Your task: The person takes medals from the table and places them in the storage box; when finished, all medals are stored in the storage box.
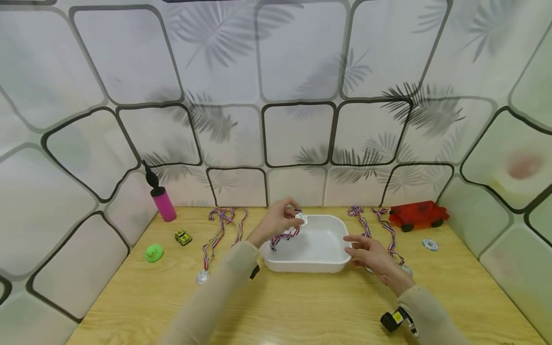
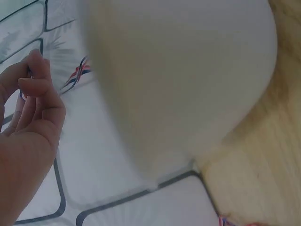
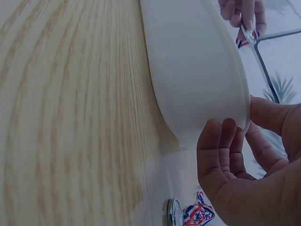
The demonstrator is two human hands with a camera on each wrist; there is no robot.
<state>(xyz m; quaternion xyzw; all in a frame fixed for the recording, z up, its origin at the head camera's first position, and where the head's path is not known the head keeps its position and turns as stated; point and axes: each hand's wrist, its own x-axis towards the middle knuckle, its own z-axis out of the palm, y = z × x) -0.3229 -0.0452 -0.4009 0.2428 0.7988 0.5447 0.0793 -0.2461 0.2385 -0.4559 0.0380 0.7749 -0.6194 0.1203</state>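
Observation:
My left hand (image 1: 279, 221) pinches a silver medal (image 1: 301, 219) above the back left part of a white rectangular tub (image 1: 306, 267). The medal's red, white and blue ribbon (image 1: 284, 235) hangs over the tub's left side. In the left wrist view the fingers hide most of the medal. My right hand (image 3: 254, 169) holds the tub's right end, thumb at the rim and fingertips against the outer wall. Beside that hand lie more ribboned medals (image 1: 406, 270), one partly covered by it. Left of the tub, a silver medal (image 1: 202, 276) lies with its ribbon stretched backward.
At the left stand a pink cylinder with a black top (image 1: 165, 203), a small yellow toy car (image 1: 183, 237) and a green rubber duck (image 1: 154, 252). A red toy car (image 1: 419, 215) and a round chip (image 1: 430, 244) are at the right. A patterned wall encloses the wooden table.

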